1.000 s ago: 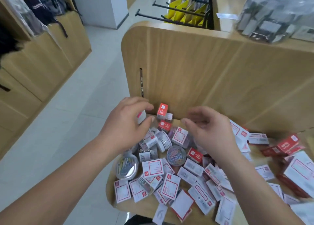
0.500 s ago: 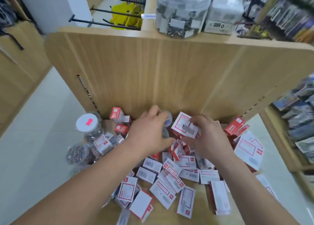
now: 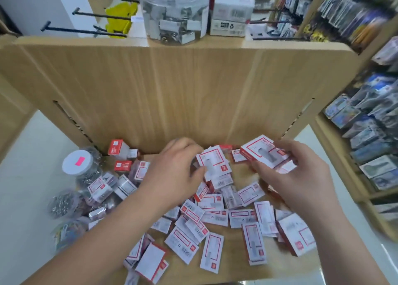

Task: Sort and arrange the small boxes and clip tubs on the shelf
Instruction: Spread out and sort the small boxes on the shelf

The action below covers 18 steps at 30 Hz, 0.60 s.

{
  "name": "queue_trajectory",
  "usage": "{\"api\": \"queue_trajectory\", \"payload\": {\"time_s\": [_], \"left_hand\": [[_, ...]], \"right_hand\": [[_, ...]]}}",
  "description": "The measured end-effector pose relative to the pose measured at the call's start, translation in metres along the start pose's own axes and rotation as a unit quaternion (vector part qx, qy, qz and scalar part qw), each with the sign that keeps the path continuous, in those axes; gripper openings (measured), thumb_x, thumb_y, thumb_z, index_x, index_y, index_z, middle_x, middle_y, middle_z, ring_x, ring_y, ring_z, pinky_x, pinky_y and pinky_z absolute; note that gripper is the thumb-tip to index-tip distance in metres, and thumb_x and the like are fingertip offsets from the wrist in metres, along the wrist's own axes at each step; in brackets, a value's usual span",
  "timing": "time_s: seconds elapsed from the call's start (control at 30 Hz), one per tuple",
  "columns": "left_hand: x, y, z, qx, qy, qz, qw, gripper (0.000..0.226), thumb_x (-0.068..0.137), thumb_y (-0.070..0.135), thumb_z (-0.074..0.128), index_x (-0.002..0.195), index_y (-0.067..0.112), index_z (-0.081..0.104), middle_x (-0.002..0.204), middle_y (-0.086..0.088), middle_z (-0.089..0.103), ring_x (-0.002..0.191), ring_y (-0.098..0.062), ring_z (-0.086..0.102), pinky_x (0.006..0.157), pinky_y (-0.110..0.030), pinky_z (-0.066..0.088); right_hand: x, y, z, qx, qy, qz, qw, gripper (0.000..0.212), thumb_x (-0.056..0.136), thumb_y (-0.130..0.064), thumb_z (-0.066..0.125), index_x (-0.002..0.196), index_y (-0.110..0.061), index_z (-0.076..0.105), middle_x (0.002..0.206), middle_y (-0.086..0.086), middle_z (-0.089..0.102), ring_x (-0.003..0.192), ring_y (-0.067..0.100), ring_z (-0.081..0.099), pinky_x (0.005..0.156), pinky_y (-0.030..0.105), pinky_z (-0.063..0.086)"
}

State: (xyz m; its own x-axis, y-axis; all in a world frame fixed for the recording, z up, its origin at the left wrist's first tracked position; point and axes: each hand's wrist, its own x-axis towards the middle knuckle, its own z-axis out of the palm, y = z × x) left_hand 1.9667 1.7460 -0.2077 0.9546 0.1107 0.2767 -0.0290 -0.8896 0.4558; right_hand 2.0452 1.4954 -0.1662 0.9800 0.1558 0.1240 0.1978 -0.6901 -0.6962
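On a strewn wooden shelf (image 3: 237,267) (tubs (image 3: 77,164) at left) in a stationery shop, left hand (image 3: 172,177) pinches a box (image 3: 213,162); right hand (image 3: 301,177) clasps a carton (image 3: 263,153).

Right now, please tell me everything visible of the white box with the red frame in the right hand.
The white cardboard box with a red frame is rectangular, with a red side and a grey picture on its top face. It looks closed, tilted, above the other boxes near the wooden back panel. The right hand grips it, thumb against the red side.
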Motion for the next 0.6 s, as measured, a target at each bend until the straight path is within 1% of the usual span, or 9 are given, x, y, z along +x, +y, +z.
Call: {"api": "queue_trajectory", "payload": {"time_s": [0.07,0.13,0.17,0.27,0.33,0.4,0.43,0.53,0.6], "left_hand": [[0.009,0.014,0.015,0.035,-0.086,0.0,0.996,0.051,0.086,0.053,0.061,0.124,0.02,0.065,0.125,0.002,0.061,0.117,-0.025,0.055,0.092,-0.043,0.052],[0.018,0.022,0.025,0.095,-0.169,-0.002,0.981,0.059,0.085,0.05,0.062,0.136,0.021,0.056,0.14,-0.004,0.053,0.13,-0.027,0.046,0.104,-0.04,0.044],[0.022,0.024,0.027,0.119,-0.196,0.001,0.973,0.058,0.084,0.044,0.064,0.137,0.022,0.053,0.141,-0.004,0.051,0.133,-0.027,0.042,0.106,-0.039,0.041],[0.03,0.024,0.031,0.172,-0.248,-0.004,0.953,0.053,0.077,0.032,0.069,0.124,0.025,0.045,0.123,0.001,0.049,0.123,-0.023,0.042,0.098,-0.039,0.045],[0.035,0.024,0.033,0.191,-0.261,-0.007,0.946,0.053,0.075,0.03,0.072,0.117,0.027,0.041,0.117,0.002,0.048,0.116,-0.023,0.045,0.093,-0.04,0.048],[0.038,0.023,0.035,0.197,-0.252,-0.007,0.947,0.048,0.075,0.026,0.074,0.112,0.026,0.043,0.112,0.001,0.052,0.109,-0.024,0.051,0.086,-0.041,0.051],[0.038,0.022,0.035,0.196,-0.247,-0.009,0.949,0.046,0.075,0.025,0.073,0.11,0.026,0.044,0.112,0.001,0.054,0.106,-0.024,0.052,0.084,-0.042,0.051],[0.037,0.022,0.031,0.164,-0.237,-0.023,0.957,0.042,0.075,0.022,0.071,0.11,0.026,0.049,0.114,0.002,0.054,0.106,-0.022,0.048,0.084,-0.043,0.052],[0.036,0.024,0.025,0.158,-0.206,-0.027,0.965,0.04,0.074,0.026,0.071,0.109,0.026,0.052,0.115,0.003,0.053,0.108,-0.022,0.045,0.085,-0.042,0.05]], "right_hand": [[-0.005,0.018,-0.009,-0.005,0.029,0.027,0.999,0.047,0.075,-0.05,0.082,0.116,-0.036,0.063,0.11,-0.016,0.066,0.104,0.01,0.061,0.083,0.039,0.054],[-0.009,0.037,-0.018,-0.011,0.062,0.04,0.997,0.045,0.08,-0.048,0.079,0.119,-0.036,0.061,0.117,-0.016,0.065,0.111,0.012,0.06,0.087,0.04,0.052],[-0.011,0.046,-0.022,-0.015,0.076,0.049,0.996,0.045,0.082,-0.047,0.078,0.122,-0.035,0.06,0.12,-0.015,0.064,0.113,0.013,0.059,0.089,0.04,0.051],[-0.012,0.065,-0.021,-0.016,0.08,0.08,0.993,0.049,0.087,-0.045,0.075,0.13,-0.031,0.057,0.126,-0.011,0.061,0.11,0.009,0.055,0.086,0.032,0.044],[-0.013,0.073,-0.012,0.003,0.055,0.088,0.995,0.05,0.087,-0.045,0.075,0.131,-0.028,0.056,0.124,-0.01,0.058,0.105,0.004,0.051,0.083,0.024,0.04],[-0.016,0.077,-0.002,0.034,0.025,0.1,0.994,0.051,0.086,-0.043,0.077,0.13,-0.028,0.056,0.12,-0.011,0.054,0.102,0.002,0.054,0.075,0.008,0.039],[-0.018,0.079,0.002,0.04,0.013,0.104,0.994,0.053,0.086,-0.042,0.078,0.131,-0.027,0.055,0.12,-0.011,0.052,0.098,-0.001,0.055,0.07,0.005,0.04],[-0.021,0.082,0.006,-0.007,-0.006,0.099,0.995,0.059,0.084,-0.049,0.078,0.134,-0.032,0.052,0.129,-0.012,0.049,0.092,-0.001,0.052,0.065,0.009,0.038],[-0.019,0.082,0.006,-0.04,-0.012,0.086,0.995,0.063,0.08,-0.056,0.077,0.133,-0.037,0.049,0.13,-0.014,0.049,0.09,0.0,0.055,0.067,0.019,0.045]]}}
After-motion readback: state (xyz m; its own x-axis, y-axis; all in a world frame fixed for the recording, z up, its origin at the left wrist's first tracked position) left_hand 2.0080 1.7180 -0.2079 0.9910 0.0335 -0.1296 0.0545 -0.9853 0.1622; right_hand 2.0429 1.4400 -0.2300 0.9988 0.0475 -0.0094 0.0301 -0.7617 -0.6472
